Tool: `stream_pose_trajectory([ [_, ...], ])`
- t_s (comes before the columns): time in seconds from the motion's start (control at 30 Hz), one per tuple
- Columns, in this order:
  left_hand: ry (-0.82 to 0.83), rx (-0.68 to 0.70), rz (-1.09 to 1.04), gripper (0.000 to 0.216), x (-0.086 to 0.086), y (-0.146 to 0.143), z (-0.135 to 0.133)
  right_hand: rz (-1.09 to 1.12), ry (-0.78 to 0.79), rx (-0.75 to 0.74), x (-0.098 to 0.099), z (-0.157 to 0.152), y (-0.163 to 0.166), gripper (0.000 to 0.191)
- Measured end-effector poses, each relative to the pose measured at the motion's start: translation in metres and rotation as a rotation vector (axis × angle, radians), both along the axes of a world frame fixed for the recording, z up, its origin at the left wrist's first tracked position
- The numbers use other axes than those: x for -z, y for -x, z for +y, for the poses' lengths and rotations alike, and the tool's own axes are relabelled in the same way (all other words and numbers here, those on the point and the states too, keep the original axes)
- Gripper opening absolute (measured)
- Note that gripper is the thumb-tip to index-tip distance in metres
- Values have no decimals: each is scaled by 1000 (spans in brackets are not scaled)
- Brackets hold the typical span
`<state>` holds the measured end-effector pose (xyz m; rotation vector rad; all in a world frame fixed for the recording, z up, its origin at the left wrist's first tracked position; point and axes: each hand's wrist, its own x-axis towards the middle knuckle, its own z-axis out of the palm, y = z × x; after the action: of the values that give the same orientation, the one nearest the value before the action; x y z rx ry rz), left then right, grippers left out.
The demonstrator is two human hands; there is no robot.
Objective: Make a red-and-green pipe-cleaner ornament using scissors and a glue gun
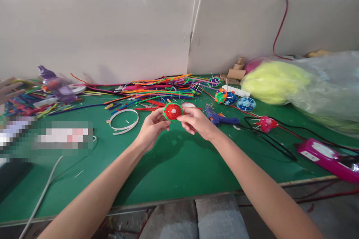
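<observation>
Above the table, the left hand is pinching the red disc at nine o'clock, the right hand at three, both nearly closed on its rim. The coil is lying toward nine, the glue gun toward three, pipe cleaners toward twelve.

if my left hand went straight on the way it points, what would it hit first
The green-rimmed red coiled disc, which your left hand touches; beyond it, probably the heaped pipe cleaners, though depth is unclear.
</observation>
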<state>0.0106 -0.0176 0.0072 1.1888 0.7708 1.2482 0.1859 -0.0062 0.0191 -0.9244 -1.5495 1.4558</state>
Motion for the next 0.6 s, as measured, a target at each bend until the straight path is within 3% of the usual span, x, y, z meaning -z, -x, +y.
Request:
stream_pose_trajectory([
  [0.6,25,-22,-1,35,0,0,2,-49,-3,-22,2,0,0,13],
])
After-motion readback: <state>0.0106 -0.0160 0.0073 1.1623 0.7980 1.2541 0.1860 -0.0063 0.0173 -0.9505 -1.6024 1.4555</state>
